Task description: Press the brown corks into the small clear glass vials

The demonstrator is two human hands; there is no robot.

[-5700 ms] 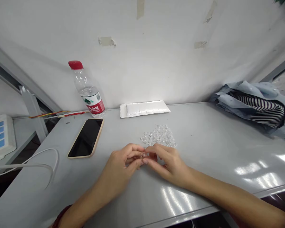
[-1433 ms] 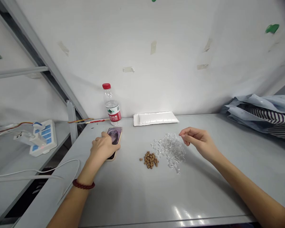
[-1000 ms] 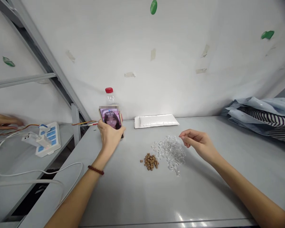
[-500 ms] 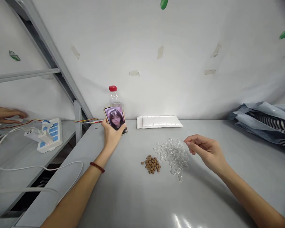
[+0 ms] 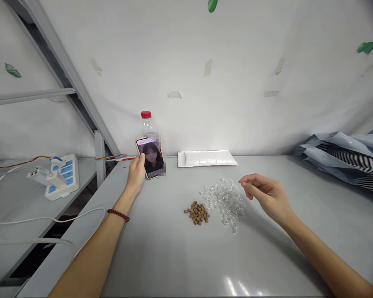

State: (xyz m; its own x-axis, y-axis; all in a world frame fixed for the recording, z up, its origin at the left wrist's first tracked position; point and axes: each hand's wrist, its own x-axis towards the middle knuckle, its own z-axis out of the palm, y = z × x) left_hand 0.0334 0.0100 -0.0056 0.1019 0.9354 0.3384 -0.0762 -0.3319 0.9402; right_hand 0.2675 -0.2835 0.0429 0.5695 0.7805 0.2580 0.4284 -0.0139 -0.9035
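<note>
As we looked down at the grey bench [image 5: 174, 256], our left hand [image 5: 136, 174] was clenched around the lower left edge of a smartphone [image 5: 149, 158] in a tan case, holding it up on a slight tilt with its lit screen turned toward us. A red beaded bracelet [image 5: 118, 215] circled that wrist. Our right hand [image 5: 267, 194] had released everything: it lay open and empty, fingers loosely curled, just beside a loose heap of clear plastic pieces [image 5: 222, 203]. Immediately to the left of that heap, almost touching it, sat a small pile of brown pellets [image 5: 196, 212], between the two hands. Directly behind the smartphone and partly hidden by it stood a plastic water bottle [image 5: 146, 124] with a red cap. A white padded envelope [image 5: 207, 158] lay flat at the back of the bench against the wall, and a bundle of pale blue cloth with black-and-white stripes [image 5: 345, 159] sat at the far right. Off to the left, a power strip [image 5: 62, 177] rested on a lower shelf [image 5: 15, 194], with a white cable [image 5: 49, 219] trailing from it.
</note>
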